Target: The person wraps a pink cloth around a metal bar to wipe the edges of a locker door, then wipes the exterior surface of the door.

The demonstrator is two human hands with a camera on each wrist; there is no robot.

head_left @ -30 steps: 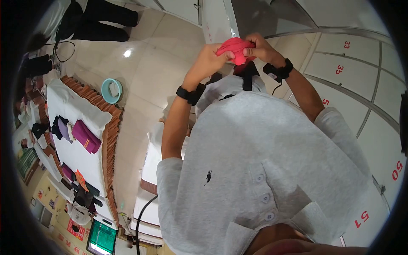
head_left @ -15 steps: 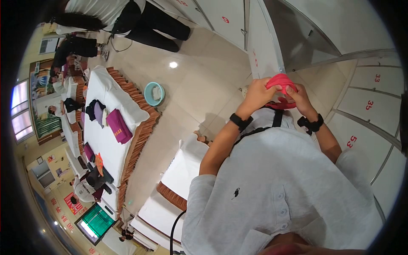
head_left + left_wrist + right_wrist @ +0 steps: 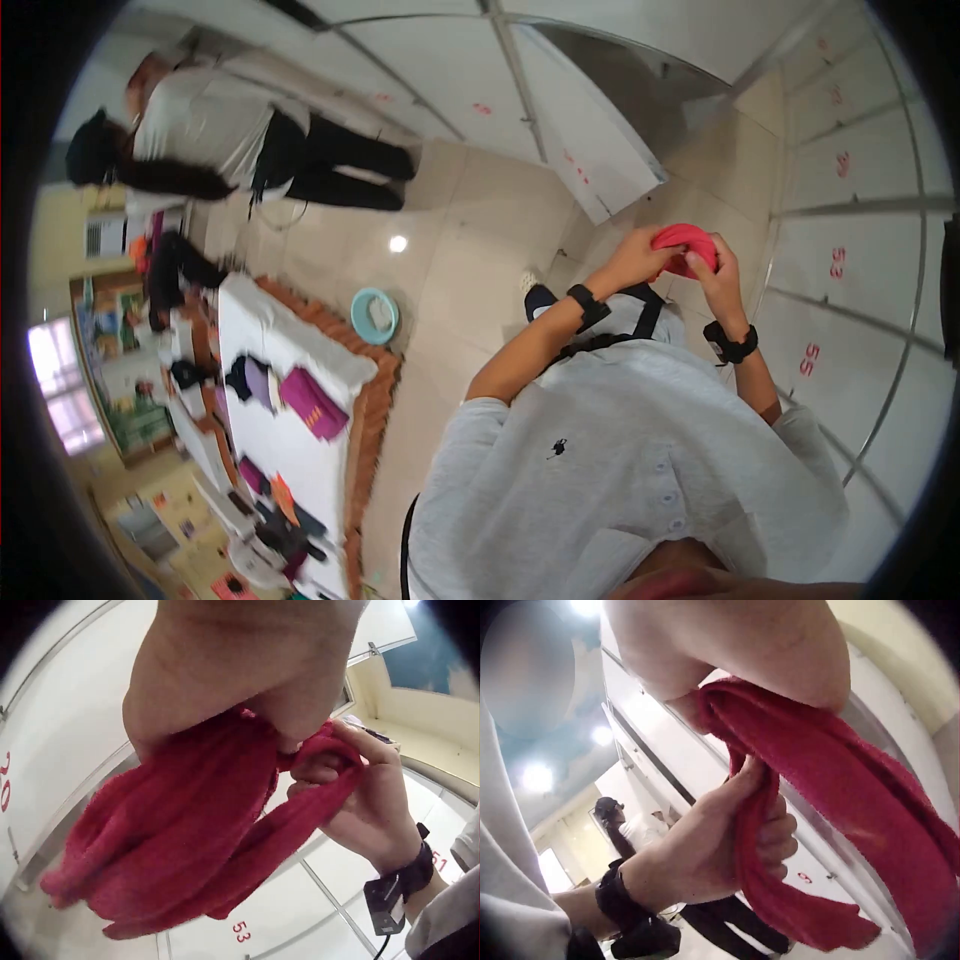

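A red towel is held bunched between both hands in front of the person's waist. My left hand grips one side of it; in the right wrist view its fingers curl round a strip of the cloth. At the other side my right hand pinches the towel, with thumb and curled fingers showing in the left wrist view. Loose folds of the towel hang below the hands there. Each wrist wears a black band with a small camera.
White lockers with red numbers line the right and far side, and one locker door stands open just beyond the hands. A light-blue basin sits on the tiled floor near a white-covered bed. Another person stands at upper left.
The head view has swung, so the hands and towel appear lower and further right than a second ago. Both hands keep hold of the towel while its folds shift. The other person shows more fully.
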